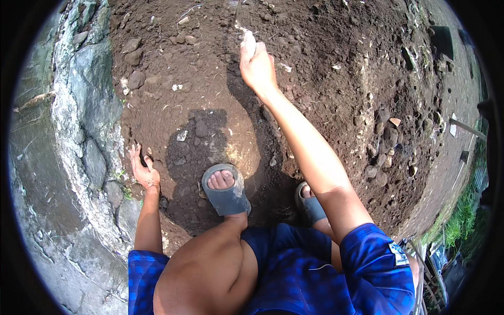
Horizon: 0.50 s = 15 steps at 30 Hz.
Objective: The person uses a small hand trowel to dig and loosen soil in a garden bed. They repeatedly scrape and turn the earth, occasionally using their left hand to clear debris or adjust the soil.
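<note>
My right hand (258, 67) reaches far forward over the brown soil (323, 102), its fingers closed around a pale, whitish object (249, 42). Whether that is a handle, a stone or something else, I cannot tell. Just beyond it a thin dark line runs to the top edge of the view. My left hand (145, 170) is low at the soil beside the stone edging, fingers apart and holding nothing; bits of dirt cling to it. Between my hands, my sandalled foot (221, 181) stands on the dirt.
A rough stone and mortar edging (92, 86) borders the soil at left, with a concrete surface (35, 189) beyond. Loose stones (380, 157) and a reddish shard (395, 121) lie at right. A dark container-like object (441, 41) stands farther off, and grass (460, 214) grows lower right.
</note>
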{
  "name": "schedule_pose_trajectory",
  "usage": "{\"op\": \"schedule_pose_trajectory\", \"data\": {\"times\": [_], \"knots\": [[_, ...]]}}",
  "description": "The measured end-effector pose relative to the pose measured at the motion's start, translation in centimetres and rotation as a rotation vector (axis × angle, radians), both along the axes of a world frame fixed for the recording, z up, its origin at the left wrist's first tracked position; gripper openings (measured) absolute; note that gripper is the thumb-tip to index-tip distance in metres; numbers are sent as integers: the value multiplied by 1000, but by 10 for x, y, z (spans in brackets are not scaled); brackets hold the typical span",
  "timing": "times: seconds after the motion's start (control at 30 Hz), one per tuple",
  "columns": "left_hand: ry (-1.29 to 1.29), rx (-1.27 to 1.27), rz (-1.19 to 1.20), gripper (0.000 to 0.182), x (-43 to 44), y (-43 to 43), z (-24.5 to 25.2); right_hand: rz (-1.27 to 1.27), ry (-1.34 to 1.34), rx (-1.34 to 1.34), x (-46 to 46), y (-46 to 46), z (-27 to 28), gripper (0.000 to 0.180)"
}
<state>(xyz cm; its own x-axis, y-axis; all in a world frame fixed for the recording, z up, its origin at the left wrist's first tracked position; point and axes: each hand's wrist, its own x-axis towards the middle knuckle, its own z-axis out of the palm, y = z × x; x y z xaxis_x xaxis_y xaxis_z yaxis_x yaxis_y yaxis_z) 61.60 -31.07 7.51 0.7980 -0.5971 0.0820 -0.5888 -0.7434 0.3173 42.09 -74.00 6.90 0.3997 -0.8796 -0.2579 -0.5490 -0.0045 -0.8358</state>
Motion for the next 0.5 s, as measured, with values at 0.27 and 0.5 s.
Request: {"op": "schedule_pose_trajectory", "data": {"times": [0.27, 0.5], "knots": [[-4, -21, 4, 42, -1, 2, -1, 121, 356, 105, -10, 14, -10, 53], [-27, -7, 22, 44, 1, 1, 1, 239, 487, 157, 2, 19, -12, 48]]}}
